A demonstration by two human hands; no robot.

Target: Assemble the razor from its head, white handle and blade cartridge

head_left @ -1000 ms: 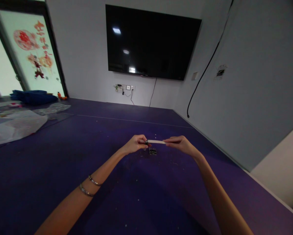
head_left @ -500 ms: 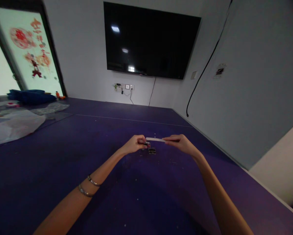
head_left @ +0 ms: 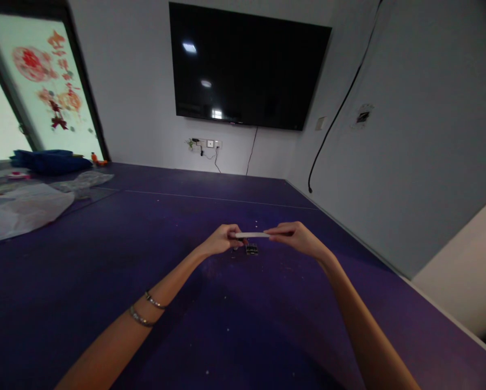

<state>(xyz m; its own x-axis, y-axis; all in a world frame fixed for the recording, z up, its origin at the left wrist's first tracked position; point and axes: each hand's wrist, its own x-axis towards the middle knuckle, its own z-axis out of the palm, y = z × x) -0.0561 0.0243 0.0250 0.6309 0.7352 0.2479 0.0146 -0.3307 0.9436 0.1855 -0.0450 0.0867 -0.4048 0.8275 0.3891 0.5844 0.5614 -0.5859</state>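
Note:
A thin white strip [head_left: 251, 235] spans the gap between my two hands above the purple surface. My right hand [head_left: 294, 237] pinches its right end between thumb and fingers. The strip's left end reaches the curled fingers of my left hand [head_left: 223, 239]; whether they grip it too, I cannot tell. My left hand is closed around a small dark object [head_left: 240, 240] with a shiny tip, mostly covered by the strip and too small to name. Just below the strip, a small dark rectangular piece [head_left: 251, 249] lies on the surface.
Tiny white bits [head_left: 256, 223] dot the purple surface [head_left: 145, 233]. Clear plastic sheeting [head_left: 32, 208] and dark blue cloth [head_left: 50, 161] lie far left. A television [head_left: 249, 65] hangs on the back wall, and a black cable [head_left: 342, 103] runs down the right wall.
My right hand has shifted slightly left with the white strip. The strip's left end now overlaps my left fingers and covers most of the dark object there.

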